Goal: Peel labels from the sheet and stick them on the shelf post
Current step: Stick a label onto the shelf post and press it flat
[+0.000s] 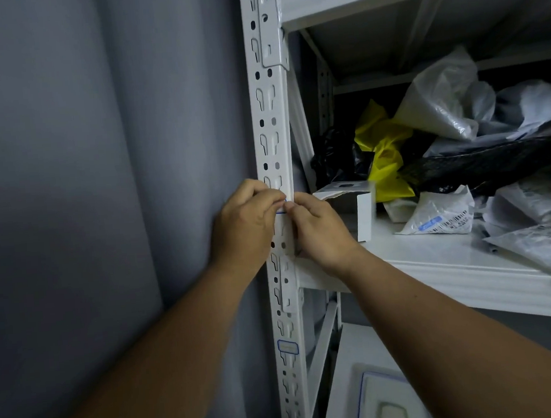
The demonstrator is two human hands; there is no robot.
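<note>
Right against the front of the white shelf post (pixel 270 136), a blue-edged label (pixel 281 209), pinched from the left by the curled fingers of the left hand (pixel 244 226) and from the right by the fingertips of the right hand (pixel 318 230). Lower on the same post, a second blue-edged label (pixel 287 347) stuck flat. Beyond, on the shelf board (pixel 436 262), a white box (pixel 361 207), crumpled plastic bags (pixel 441 106) and a yellow bag (pixel 384 147); to the left, a grey curtain (pixel 98 156).

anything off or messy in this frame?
Labelling looks tidy: both hands, left hand and right hand, press a blue-edged label onto the shelf post; a second label lower down sits straight. Only the shelf is messy: crumpled plastic bags heaped loosely, small white box open.
</note>
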